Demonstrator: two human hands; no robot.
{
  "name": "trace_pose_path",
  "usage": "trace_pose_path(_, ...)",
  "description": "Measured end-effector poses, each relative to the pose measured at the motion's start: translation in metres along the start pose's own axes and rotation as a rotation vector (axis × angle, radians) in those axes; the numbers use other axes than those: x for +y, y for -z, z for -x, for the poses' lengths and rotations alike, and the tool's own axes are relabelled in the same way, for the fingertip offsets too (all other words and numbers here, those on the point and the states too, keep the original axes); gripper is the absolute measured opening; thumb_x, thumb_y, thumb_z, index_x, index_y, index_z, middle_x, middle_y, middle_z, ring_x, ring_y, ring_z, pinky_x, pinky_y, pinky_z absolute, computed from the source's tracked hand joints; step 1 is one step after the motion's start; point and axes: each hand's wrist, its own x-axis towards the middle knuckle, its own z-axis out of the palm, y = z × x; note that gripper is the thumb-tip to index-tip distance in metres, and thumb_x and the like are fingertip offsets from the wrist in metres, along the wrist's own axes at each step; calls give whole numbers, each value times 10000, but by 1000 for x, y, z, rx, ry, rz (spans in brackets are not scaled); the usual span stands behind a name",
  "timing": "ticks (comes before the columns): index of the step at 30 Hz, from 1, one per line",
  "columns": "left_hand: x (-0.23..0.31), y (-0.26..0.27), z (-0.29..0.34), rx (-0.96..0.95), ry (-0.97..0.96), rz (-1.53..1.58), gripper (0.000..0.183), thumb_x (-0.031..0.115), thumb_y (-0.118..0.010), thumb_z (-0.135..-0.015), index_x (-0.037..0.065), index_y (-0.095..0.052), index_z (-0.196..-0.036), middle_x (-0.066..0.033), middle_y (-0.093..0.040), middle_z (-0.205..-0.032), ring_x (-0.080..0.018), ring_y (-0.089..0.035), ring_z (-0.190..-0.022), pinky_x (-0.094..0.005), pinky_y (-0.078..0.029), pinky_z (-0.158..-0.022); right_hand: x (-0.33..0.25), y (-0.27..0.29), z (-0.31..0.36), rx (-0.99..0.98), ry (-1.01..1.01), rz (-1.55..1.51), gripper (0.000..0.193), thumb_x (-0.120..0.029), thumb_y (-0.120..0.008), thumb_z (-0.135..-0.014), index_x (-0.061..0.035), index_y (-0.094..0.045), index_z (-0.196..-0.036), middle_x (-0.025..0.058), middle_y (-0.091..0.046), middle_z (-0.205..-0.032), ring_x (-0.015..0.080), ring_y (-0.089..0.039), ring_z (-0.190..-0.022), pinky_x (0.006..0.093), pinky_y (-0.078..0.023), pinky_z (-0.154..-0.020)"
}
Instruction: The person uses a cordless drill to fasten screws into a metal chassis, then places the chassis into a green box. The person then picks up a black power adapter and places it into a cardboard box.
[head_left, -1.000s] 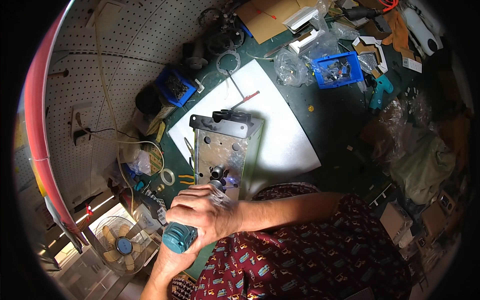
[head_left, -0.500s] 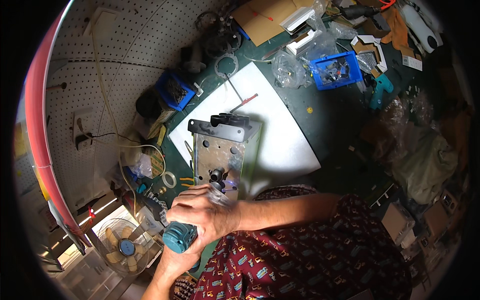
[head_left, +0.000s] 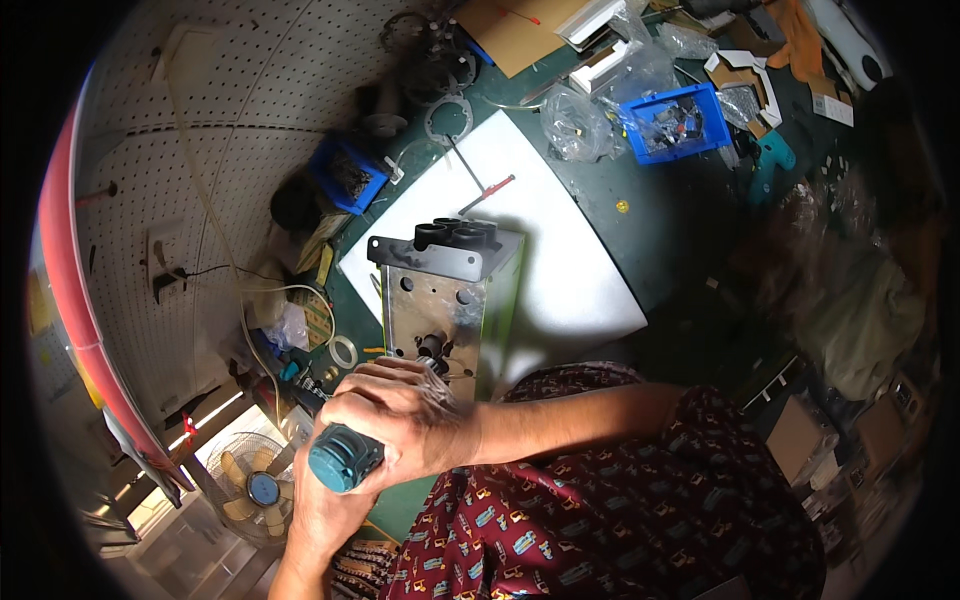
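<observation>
Teal is the colour of the tool's end cap (head_left: 343,457), which sticks out below both hands. The right hand (head_left: 405,415) lies on top, its grip clenched around the tool body; the left hand (head_left: 325,500) comes up from below and closes around the same tool, so both hold it together. I cannot see the tip of the tool, because the fingers cover it, but it points at the lower face of the metal bracket (head_left: 440,300). This bracket stands upright on the white sheet (head_left: 560,260) on the green counter (head_left: 690,230), with black round fittings (head_left: 455,233) on its top plate.

To do this step well, I think the tool should be kept straight in line with the hole, with steady pressure from both hands. Nothing holds the bracket itself, so too strong a push may tip or slide it. The blue bin (head_left: 675,122) of small parts stands well apart.
</observation>
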Motion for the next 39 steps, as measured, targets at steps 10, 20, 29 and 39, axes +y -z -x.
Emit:
trace_pose_path(10,-24,-1,5,32,-26,121,417,119,-903,-812,-9,-656,-1123,-106,-723,-995,-190,-684,-916,-363,-567,-799,3,-3,3,-42,-1,50,636,-438,-920,-661,-62,-610,-1070,88,-588,-1071,287,-651,-974,445,-555,-795)
trace_pose_path(20,-43,7,-1,-160,-179,-207,284,-6,-782,-800,13,-680,-1064,-122,-736,-1015,-269,-726,-921,-393,-581,-759,2,-3,2,-56,-2,60,569,-421,-905,-690,-82,-624,-1049,68,-637,-1028,264,-686,-871,414,-561,-752)
trace_pose_path(29,-50,-8,15,-77,-154,-103,298,-11,-756,-825,25,-676,-1110,-95,-720,-986,-277,-716,-912,-404,-574,-776,-2,-6,5,-82,8,47,542,-391,-899,-691,-80,-620,-1035,58,-608,-1001,263,-682,-880,420,-539,-741)
trace_pose_path(39,-45,-32,20,57,-172,80,297,29,-769,-869,12,-651,-1142,-106,-698,-1029,-242,-689,-952,-394,-561,-794,5,-14,10,-152,62,25,573,-377,-905,-626,-56,-614,-1000,73,-581,-982,281,-654,-853,432,-534,-756)
